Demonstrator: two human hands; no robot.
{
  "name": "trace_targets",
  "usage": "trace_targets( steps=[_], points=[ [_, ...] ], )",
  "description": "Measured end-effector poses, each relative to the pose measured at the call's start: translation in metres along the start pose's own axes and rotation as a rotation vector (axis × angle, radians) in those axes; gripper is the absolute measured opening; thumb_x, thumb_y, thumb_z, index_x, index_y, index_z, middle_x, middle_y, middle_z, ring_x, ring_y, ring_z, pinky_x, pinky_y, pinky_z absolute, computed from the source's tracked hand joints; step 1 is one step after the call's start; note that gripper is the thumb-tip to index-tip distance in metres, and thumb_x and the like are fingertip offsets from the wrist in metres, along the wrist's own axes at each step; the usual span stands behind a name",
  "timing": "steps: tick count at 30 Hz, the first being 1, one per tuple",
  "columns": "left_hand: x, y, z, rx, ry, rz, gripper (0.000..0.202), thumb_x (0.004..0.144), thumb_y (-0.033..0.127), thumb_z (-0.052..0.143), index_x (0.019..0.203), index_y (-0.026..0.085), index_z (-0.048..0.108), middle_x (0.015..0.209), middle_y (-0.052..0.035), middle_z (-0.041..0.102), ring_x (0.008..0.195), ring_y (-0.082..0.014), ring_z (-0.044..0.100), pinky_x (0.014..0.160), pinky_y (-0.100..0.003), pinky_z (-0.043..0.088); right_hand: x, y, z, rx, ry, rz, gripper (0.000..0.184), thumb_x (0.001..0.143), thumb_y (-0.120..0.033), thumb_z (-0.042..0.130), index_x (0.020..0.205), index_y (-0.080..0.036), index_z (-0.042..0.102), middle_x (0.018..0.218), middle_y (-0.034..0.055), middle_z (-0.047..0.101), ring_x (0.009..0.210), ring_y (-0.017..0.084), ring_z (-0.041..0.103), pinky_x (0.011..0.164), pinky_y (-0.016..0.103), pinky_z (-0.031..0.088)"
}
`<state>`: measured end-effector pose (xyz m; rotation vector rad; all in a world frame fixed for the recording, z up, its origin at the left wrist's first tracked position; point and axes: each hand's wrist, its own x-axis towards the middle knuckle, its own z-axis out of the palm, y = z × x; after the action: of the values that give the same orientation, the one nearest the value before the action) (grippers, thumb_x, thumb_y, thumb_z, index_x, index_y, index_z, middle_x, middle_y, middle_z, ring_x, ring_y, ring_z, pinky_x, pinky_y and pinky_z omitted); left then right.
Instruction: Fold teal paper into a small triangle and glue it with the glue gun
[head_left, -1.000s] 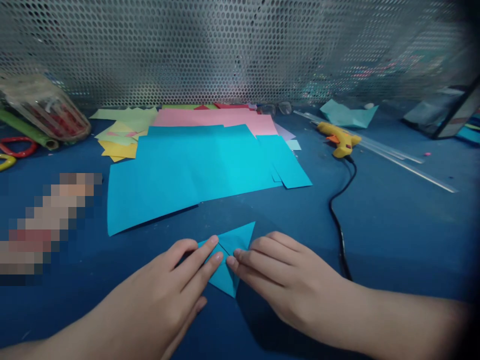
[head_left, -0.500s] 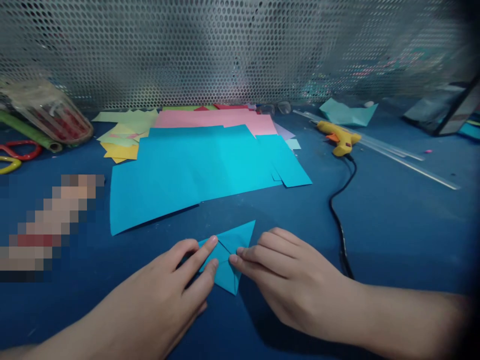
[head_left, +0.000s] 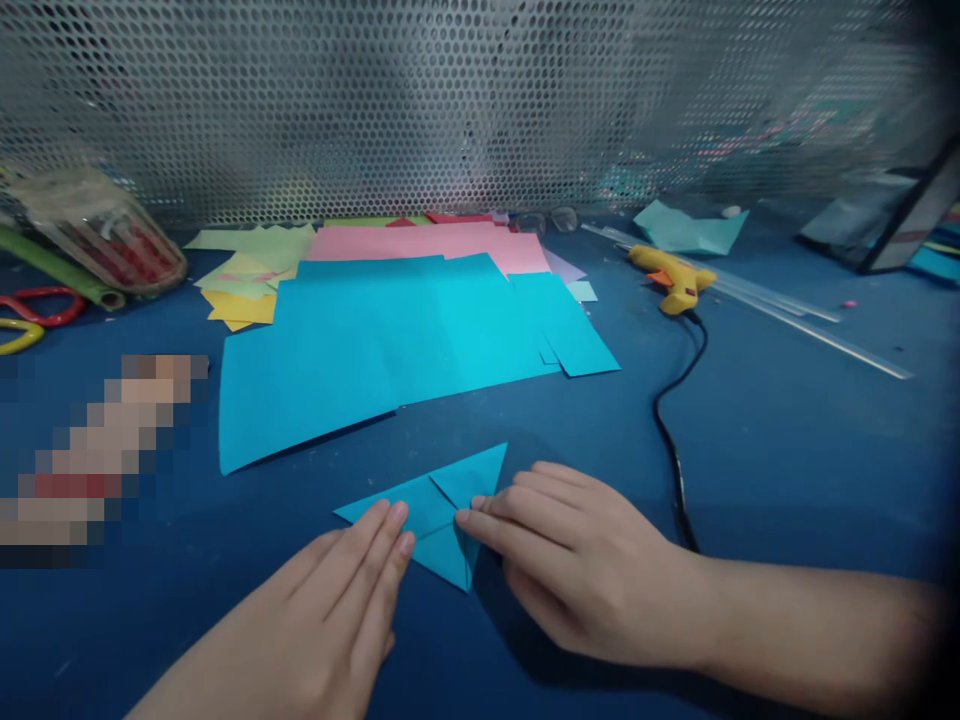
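A small folded piece of cyan paper (head_left: 442, 505), made of triangular flaps, lies on the blue table near me. My left hand (head_left: 330, 610) lies flat with fingers stretched out and together, its fingertips pressing the paper's left flap. My right hand (head_left: 577, 565) rests on the paper's right side, fingers extended, the index fingertip pressing at the centre crease. Neither hand lifts the paper.
Large cyan sheets (head_left: 390, 340) lie beyond the fold, with pink paper (head_left: 450, 243) and yellow-green paper (head_left: 247, 270) behind. A yellow glue gun (head_left: 671, 275) with black cord (head_left: 675, 440) and clear glue sticks (head_left: 795, 325) sit right. Red scissors (head_left: 41, 305) and a clear bag (head_left: 105, 235) are left. A perforated metal wall (head_left: 450, 100) closes the back.
My left hand has slid back toward me and leftward along the paper, uncovering the left triangular flap. My right hand has stayed almost in place.
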<state>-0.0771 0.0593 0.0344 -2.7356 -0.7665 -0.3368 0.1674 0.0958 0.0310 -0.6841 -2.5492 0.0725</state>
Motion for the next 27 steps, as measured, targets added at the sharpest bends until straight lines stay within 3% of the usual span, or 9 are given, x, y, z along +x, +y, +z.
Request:
trace_targets(
  steps=[9, 12, 15, 20, 22, 24, 27],
  points=[
    [-0.003, 0.001, 0.002, 0.053, -0.020, 0.016, 0.042, 0.098, 0.011, 0.031, 0.109, 0.009, 0.072, 0.121, -0.0131, 0.070, 0.112, -0.0257, 0.063, 0.088, -0.036, 0.044, -0.002, 0.000, 0.001, 0.034, 0.049, 0.034, 0.036, 0.095, -0.005, 0.037, 0.083, -0.009, 0.070, 0.072, 0.0093, 0.067, 0.063, 0.016, 0.058, 0.061, 0.029, 0.052],
    [-0.009, 0.003, 0.002, 0.063, -0.047, 0.020, 0.042, 0.100, 0.018, 0.032, 0.110, 0.008, 0.072, 0.125, -0.0153, 0.068, 0.120, -0.0282, 0.058, 0.092, -0.036, 0.045, -0.005, 0.003, 0.000, 0.025, 0.019, -0.002, 0.033, 0.093, -0.005, 0.037, 0.087, -0.009, 0.069, 0.075, 0.0093, 0.069, 0.058, 0.015, 0.060, 0.052, 0.028, 0.051],
    [-0.010, 0.004, 0.002, 0.065, -0.040, 0.046, 0.040, 0.098, 0.014, 0.034, 0.105, 0.008, 0.072, 0.123, -0.0162, 0.069, 0.117, -0.0261, 0.061, 0.093, -0.032, 0.048, -0.006, 0.006, -0.003, 0.053, -0.001, 0.007, 0.031, 0.090, -0.004, 0.040, 0.097, -0.009, 0.069, 0.082, 0.0089, 0.072, 0.058, 0.015, 0.063, 0.048, 0.029, 0.051],
    [-0.008, 0.011, 0.004, 0.045, 0.009, -0.119, 0.035, 0.096, 0.008, 0.031, 0.084, 0.017, 0.063, 0.128, -0.0177, 0.065, 0.122, -0.0257, 0.060, 0.089, -0.032, 0.053, 0.000, 0.012, -0.004, 0.267, 0.046, 0.143, 0.030, 0.087, -0.006, 0.042, 0.092, -0.013, 0.071, 0.067, 0.0029, 0.068, 0.050, 0.013, 0.059, 0.045, 0.024, 0.047],
    [-0.006, 0.010, 0.005, 0.067, 0.038, -0.103, 0.031, 0.097, 0.010, 0.032, 0.094, 0.015, 0.063, 0.126, -0.0198, 0.066, 0.120, -0.0288, 0.061, 0.090, -0.036, 0.053, 0.003, 0.015, -0.005, 0.383, 0.077, 0.223, 0.031, 0.086, -0.007, 0.042, 0.093, -0.015, 0.071, 0.065, 0.0008, 0.069, 0.049, 0.010, 0.059, 0.046, 0.020, 0.046],
    [-0.003, 0.007, 0.004, 0.082, -0.012, -0.022, 0.035, 0.098, 0.012, 0.033, 0.121, 0.013, 0.059, 0.124, -0.0167, 0.068, 0.112, -0.0268, 0.067, 0.088, -0.035, 0.055, 0.005, 0.021, -0.006, 0.417, 0.098, 0.254, 0.032, 0.086, -0.006, 0.043, 0.097, -0.017, 0.071, 0.074, 0.0014, 0.073, 0.057, 0.009, 0.064, 0.052, 0.018, 0.049],
    [0.007, -0.002, 0.001, 0.091, -0.034, -0.035, 0.041, 0.101, 0.018, 0.028, 0.134, 0.011, 0.052, 0.126, -0.0131, 0.068, 0.108, -0.0249, 0.069, 0.084, -0.034, 0.057, 0.006, 0.043, -0.017, 0.220, 0.100, 0.312, 0.034, 0.086, -0.007, 0.044, 0.102, -0.019, 0.071, 0.086, 0.0036, 0.075, 0.073, 0.014, 0.070, 0.065, 0.023, 0.053]
  ],
)
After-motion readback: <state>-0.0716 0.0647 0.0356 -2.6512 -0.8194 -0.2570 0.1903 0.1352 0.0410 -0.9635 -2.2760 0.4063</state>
